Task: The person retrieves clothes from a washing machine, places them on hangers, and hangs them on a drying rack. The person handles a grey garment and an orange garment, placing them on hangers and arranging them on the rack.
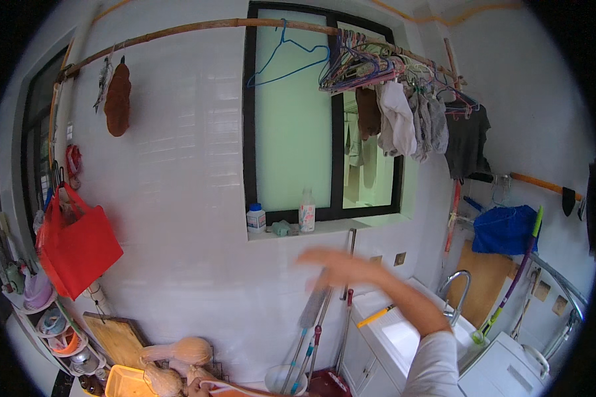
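My right hand (pixel 340 268) is raised in front of the white wall below the window, blurred by motion. Its fingers look stretched out and nothing shows in them. At the bottom edge my left hand (pixel 196 388) is partly cut off. It grips an orange cloth item (pixel 238 391) with a white edge, mostly out of view. Overhead runs a bamboo pole (pixel 188 31). One blue clothes hanger (pixel 290 59) hangs from it alone, left of a dense bunch of hangers (pixel 360 69). Farther right on the pole hang socks (pixel 397 116) and a dark garment (pixel 467 139).
A red bag (pixel 79 243) hangs at left. Below are butternut-type squashes (pixel 191 351), a yellow basin (pixel 129 382) and a wooden board (pixel 111 337). Brushes and poles stand in a bucket (pixel 278 379), beside a sink (pixel 402 342). Bottles (pixel 307 211) stand on the windowsill.
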A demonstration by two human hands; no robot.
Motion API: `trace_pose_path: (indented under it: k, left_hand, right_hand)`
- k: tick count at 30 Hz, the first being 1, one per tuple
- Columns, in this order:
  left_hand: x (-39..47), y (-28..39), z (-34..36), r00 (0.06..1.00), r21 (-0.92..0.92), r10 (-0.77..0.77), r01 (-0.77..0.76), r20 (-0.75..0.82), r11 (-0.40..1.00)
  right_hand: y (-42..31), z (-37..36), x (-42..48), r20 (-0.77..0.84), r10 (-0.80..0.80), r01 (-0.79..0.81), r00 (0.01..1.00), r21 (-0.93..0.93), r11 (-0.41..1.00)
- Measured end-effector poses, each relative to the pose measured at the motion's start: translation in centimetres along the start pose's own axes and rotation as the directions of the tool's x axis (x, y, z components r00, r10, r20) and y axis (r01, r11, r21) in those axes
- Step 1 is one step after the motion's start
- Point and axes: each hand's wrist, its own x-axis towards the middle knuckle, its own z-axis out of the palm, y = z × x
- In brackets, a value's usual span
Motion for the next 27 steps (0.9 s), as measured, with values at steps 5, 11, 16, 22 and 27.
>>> trace_pose_path:
  k: [5,11,16,22,27]
  left_hand:
    - [-4.0,5.7,5.0,0.889,0.103,0.456,-0.451,-0.036,0.887]
    - [-4.4,9.2,6.0,0.884,0.152,0.456,-0.44,-0.098,0.885]
    - [-4.0,6.9,5.7,0.897,0.142,0.4,-0.378,-0.19,0.915]
    - [-3.0,2.3,6.2,0.888,0.093,0.437,-0.427,-0.14,0.899]
    - [-3.0,2.1,7.1,0.884,0.189,0.415,-0.379,-0.216,0.906]
  right_hand:
    - [7.8,-21.2,7.5,-0.64,-0.25,-0.38,0.727,-0.678,0.63]
    - [12.6,-32.3,12.2,-0.676,-0.43,-0.756,0.598,-0.654,-0.025]
    - [13.1,-32.0,14.4,-0.772,-0.005,-0.769,0.635,-0.633,0.088]
    - [14.4,-31.1,16.0,-0.877,-0.131,-0.819,0.463,-0.479,0.315]
    - [15.6,-32.6,16.4,-0.914,-0.281,-0.788,0.293,-0.397,0.471]
